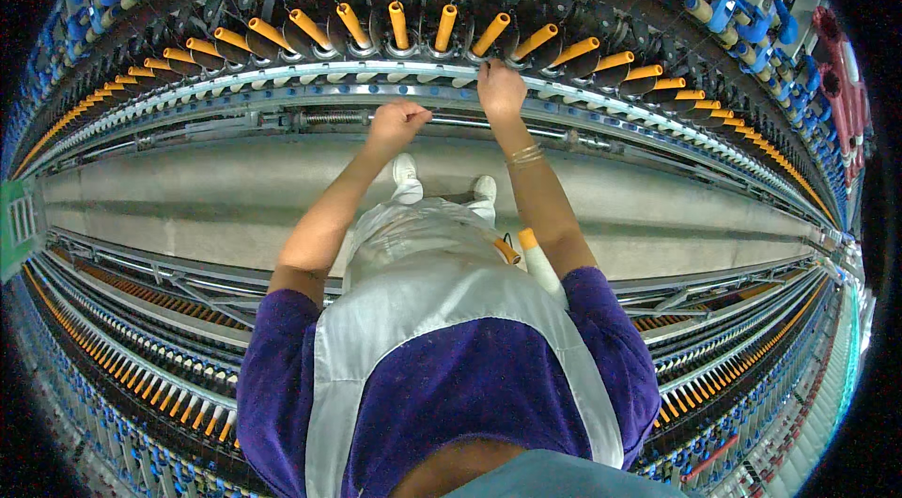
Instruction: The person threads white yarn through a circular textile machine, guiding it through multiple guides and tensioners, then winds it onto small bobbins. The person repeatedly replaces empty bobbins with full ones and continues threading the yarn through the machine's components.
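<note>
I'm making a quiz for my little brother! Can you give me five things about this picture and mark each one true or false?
1. The right hand is nearer the row of orange tubes than the left hand. True.
2. The sleeves are green. False: they are purple.
3. The shoes are white. True.
4. The thin bracelets are on the left arm. False: they are on the right forearm.
5. A white, orange-topped bobbin is by the apron's right side. True.

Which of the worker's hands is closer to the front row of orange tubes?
Right: the right hand is just below the orange tubes in the picture; the left hand is farther back, nearer the worker's body.
</note>
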Available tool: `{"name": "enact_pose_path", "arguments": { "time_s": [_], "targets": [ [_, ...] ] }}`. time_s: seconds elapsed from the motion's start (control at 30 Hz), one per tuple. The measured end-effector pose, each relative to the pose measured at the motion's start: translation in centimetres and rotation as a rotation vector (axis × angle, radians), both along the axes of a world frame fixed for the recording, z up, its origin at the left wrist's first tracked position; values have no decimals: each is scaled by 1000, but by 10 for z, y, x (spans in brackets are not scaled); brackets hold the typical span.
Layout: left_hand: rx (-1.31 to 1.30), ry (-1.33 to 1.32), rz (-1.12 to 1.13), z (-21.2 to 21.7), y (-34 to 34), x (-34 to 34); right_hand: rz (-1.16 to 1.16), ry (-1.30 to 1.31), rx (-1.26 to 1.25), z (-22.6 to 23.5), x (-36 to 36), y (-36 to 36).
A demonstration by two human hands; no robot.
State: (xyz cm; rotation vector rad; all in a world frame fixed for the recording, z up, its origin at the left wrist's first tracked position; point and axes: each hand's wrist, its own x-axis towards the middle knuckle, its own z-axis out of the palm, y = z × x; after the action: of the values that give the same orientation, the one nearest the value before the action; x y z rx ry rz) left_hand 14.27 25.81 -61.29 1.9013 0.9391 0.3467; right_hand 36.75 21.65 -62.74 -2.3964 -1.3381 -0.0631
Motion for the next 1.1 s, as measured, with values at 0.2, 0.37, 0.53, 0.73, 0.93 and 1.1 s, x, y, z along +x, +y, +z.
{"name": "enact_pose_path", "arguments": {
  "time_s": [0.2, 0.37, 0.53, 0.73, 0.93, 1.1],
  "targets": [
    [58, -74, -20, -3, -25, 5, -33, -49, 244, 4, -6, 8],
    [-114, -85, 111, -11, -22, -22, 131, -29, -48, 21, -3, -30],
    [45, 61, 36, -11, -17, -27, -26, -29, -91, 13, -2, -9],
    [33, -57, 60, -6, -29, -7, -31, -37, -53, -10, 1, 19],
    [38, -80, 81, -11, -16, -31, 96, 130, -441, 15, -4, -33],
    [123, -15, 25, -14, 3, -41, 5, 70, -73, 14, -7, -25]
  ]
}}
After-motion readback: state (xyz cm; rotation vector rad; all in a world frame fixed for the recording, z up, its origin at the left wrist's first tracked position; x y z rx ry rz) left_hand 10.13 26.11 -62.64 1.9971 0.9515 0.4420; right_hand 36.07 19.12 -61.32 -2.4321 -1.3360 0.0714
